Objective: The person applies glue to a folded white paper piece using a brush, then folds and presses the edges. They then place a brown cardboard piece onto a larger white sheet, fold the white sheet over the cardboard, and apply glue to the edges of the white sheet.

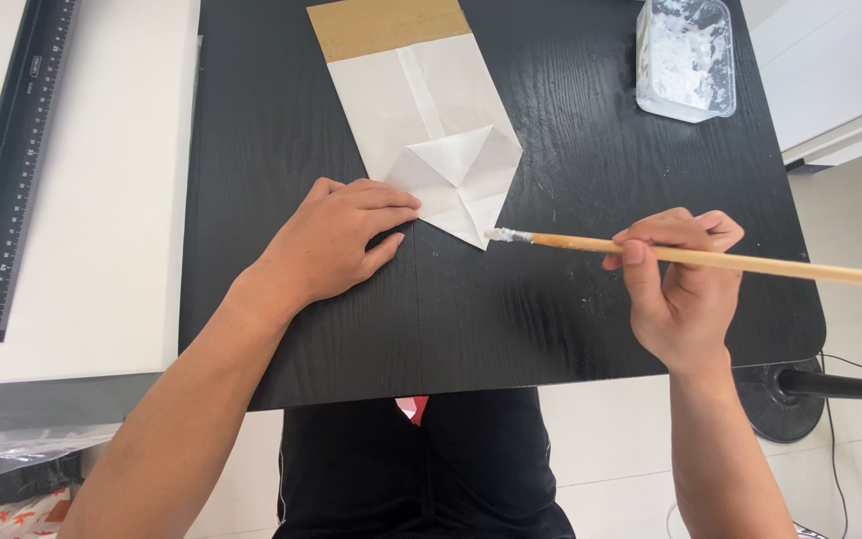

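**A:** What's in the middle of it?

**B:** A flat white paper bag (429, 120) lies on the black table (591, 319), its folded bottom, creased into triangular flaps, pointing toward the person and a brown band at its far end.

**A:** And the hands?

**B:** The left hand (336, 240) lies palm down, fingers together and flat, with its fingertips on the near left edge of the folded flaps, likely to keep the paper from sliding. The right hand (675, 284) is closed around a long wooden brush (710, 258), held nearly level, so the whitish tip sits just beside the bag's lowest corner; whether it touches, I can't tell.

**A:** Anything farther out?

**B:** A clear plastic tub (687, 58) of white paste stands at the far right of the table, well apart from the bag yet on the brush hand's side. On the left, a long black ruler (12, 170) rests on a white surface (102, 250) adjoining the table.
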